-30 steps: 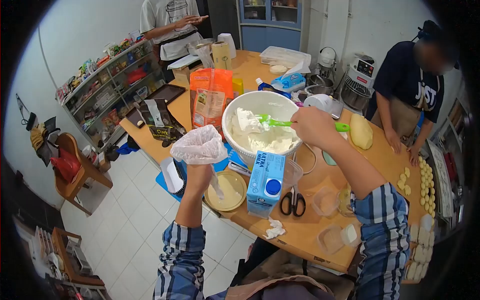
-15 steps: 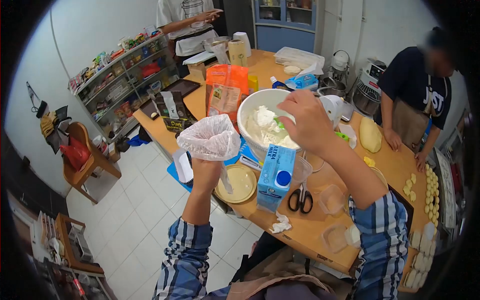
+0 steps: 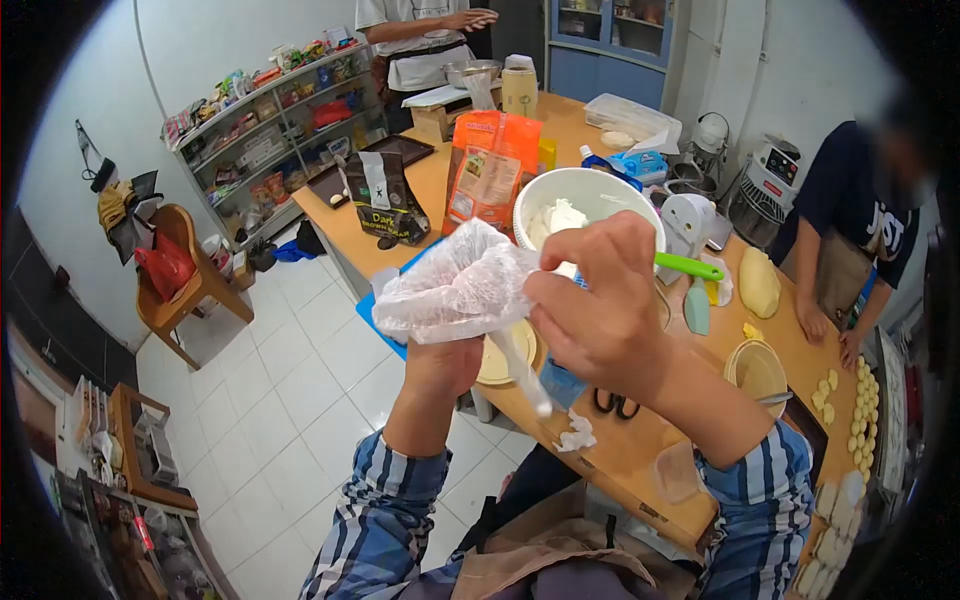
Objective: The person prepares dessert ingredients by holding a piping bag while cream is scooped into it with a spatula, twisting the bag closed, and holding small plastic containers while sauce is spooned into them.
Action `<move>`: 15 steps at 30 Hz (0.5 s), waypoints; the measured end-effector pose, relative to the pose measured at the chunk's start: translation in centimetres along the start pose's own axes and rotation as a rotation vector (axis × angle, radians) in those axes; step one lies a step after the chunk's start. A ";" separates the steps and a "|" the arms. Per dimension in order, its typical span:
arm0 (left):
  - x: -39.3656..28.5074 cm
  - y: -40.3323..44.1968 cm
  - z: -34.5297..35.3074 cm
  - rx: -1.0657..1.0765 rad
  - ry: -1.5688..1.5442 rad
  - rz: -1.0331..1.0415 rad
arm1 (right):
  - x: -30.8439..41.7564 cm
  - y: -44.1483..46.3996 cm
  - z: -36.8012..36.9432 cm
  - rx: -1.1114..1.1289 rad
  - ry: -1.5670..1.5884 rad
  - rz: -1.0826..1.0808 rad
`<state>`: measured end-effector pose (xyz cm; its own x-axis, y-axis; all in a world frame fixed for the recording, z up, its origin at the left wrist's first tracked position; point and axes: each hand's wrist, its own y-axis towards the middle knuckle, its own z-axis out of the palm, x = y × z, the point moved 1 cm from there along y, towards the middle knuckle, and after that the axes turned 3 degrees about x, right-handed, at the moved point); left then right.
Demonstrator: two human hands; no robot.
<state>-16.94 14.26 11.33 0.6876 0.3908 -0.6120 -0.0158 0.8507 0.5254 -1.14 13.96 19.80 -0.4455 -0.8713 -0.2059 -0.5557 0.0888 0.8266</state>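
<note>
My left hand (image 3: 445,368) is closed around a translucent plastic piping bag (image 3: 455,285), its top folded outward over the hand and its narrow end hanging below. The fingers of my right hand (image 3: 610,305) pinch the right edge of the bag's rim. Behind the right hand stands a white mixing bowl (image 3: 540,190) with white cream (image 3: 562,218) inside. A bright green handle (image 3: 690,265) sticks out to the right of the bowl. The blue milk carton (image 3: 562,387) is mostly hidden by my right hand and forearm.
Black-handled scissors (image 3: 615,403), a crumpled tissue (image 3: 576,433) and a plastic tub (image 3: 678,472) lie near the table edge. An orange bag (image 3: 490,170) and a dark brown sugar bag (image 3: 385,200) stand beyond. Dough (image 3: 758,282) lies at right, before a person (image 3: 840,200). Another person (image 3: 425,45) stands behind.
My right hand has moved from above the bowl down and left to the bag's rim, and now pinches it. The bag has tilted and its top is spread wider. The view has shifted slightly.
</note>
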 end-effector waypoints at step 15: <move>0.3 -2.7 2.2 -0.251 -0.342 -0.107 | 3.3 -1.6 -0.8 0.097 0.112 0.111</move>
<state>-15.12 11.32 11.06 0.8953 0.1925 -0.4018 -0.0783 0.9558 0.2835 -1.15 10.59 18.23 -0.4303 -0.9012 -0.0519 -0.5746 0.2292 0.7857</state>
